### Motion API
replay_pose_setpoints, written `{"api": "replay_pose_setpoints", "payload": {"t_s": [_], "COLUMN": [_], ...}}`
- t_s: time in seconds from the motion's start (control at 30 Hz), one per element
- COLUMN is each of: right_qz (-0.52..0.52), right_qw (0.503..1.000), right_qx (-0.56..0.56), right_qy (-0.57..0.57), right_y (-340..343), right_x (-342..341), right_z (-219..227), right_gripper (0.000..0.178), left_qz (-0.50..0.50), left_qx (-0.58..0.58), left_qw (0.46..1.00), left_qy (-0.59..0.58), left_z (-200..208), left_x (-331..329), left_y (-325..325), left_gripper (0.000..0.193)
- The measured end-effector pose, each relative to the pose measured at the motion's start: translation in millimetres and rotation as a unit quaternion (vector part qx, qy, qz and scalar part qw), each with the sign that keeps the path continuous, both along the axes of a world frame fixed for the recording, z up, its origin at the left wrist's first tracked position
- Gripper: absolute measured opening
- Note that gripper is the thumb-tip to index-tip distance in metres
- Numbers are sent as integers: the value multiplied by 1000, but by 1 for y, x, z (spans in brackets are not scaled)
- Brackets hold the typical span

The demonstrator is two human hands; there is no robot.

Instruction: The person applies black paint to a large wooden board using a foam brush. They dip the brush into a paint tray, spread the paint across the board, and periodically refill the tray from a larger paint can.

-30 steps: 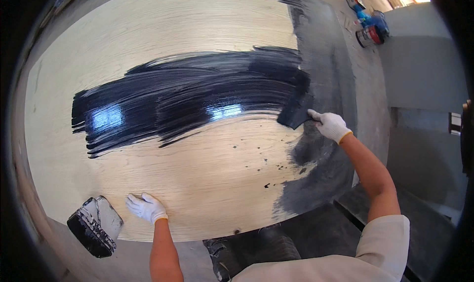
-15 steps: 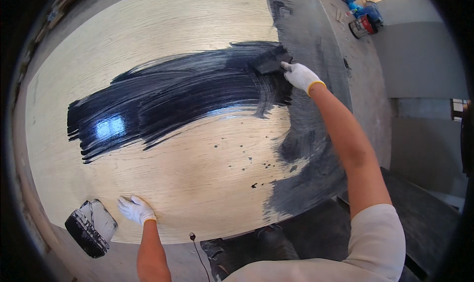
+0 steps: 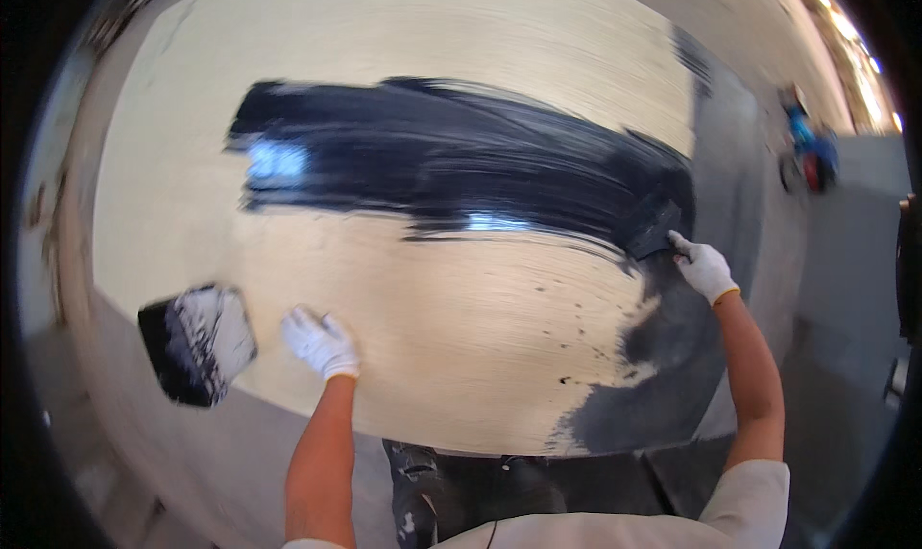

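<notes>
A large pale wood-grain board (image 3: 403, 328) lies in front of me, with a broad band of wet black paint (image 3: 451, 160) across its middle. My right hand (image 3: 706, 268), in a white glove, is closed on a wide flat brush (image 3: 649, 232) coated black. The brush rests on the band's lower right end. My left hand (image 3: 322, 342), also gloved, lies on bare wood near the board's near left edge, fingers stretched out. Beside it, overhanging that edge, sits a paint-smeared black and whitish container (image 3: 200, 345); its contents are blurred.
Dark grey paint (image 3: 653, 395) covers the board's right end, with black spatters beside it. Blurred red and blue containers (image 3: 812, 160) stand on the floor at the far right, near grey panels (image 3: 855, 232). Dark trousers (image 3: 423, 491) show below the near edge.
My right hand has drawn the brush from the band's upper right end toward its lower right end. The view has turned, shifting the board in the picture. My left hand remains flat on the board.
</notes>
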State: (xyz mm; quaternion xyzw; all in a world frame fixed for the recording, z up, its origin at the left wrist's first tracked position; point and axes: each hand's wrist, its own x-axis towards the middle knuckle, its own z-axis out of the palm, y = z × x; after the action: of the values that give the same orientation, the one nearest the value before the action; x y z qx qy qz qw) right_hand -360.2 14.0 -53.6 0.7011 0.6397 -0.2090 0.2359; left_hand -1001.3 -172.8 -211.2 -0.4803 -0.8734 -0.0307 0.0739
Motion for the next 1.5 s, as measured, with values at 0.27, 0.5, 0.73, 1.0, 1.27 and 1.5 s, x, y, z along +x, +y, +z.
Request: {"api": "replay_pose_setpoints", "payload": {"t_s": [0.27, 0.5, 0.73, 1.0, 1.27, 1.5], "right_qz": [233, 357, 427, 315, 132, 347], "right_qw": [972, 930, 887, 945, 991, 927], "right_qx": [-18, 46, 62, 0, 14, -8], "right_qy": [5, 75, 162, 82, 34, 145], "right_y": [159, 267, 298, 218, 185, 237], "right_x": [-292, -584, -839, -595, -324, -662], "right_z": [12, -29, -46, -15, -8, -16], "right_gripper": [55, 55, 50, 57, 56, 57], "left_qz": [-19, -12, -21, -12, -21, -7], "left_qx": [16, 14, 11, -13, 5, -18], "left_qw": [998, 988, 977, 976, 982, 985], "left_qy": [-57, -151, -211, -216, -188, -173], "left_z": [23, 34, 34, 42, 36, 46], "left_x": [-5, -6, -22, -29, -10, -27], "left_y": [3, 8, 15, 9, 14, 14], "left_gripper": [71, 72, 72, 72, 73, 72]}}
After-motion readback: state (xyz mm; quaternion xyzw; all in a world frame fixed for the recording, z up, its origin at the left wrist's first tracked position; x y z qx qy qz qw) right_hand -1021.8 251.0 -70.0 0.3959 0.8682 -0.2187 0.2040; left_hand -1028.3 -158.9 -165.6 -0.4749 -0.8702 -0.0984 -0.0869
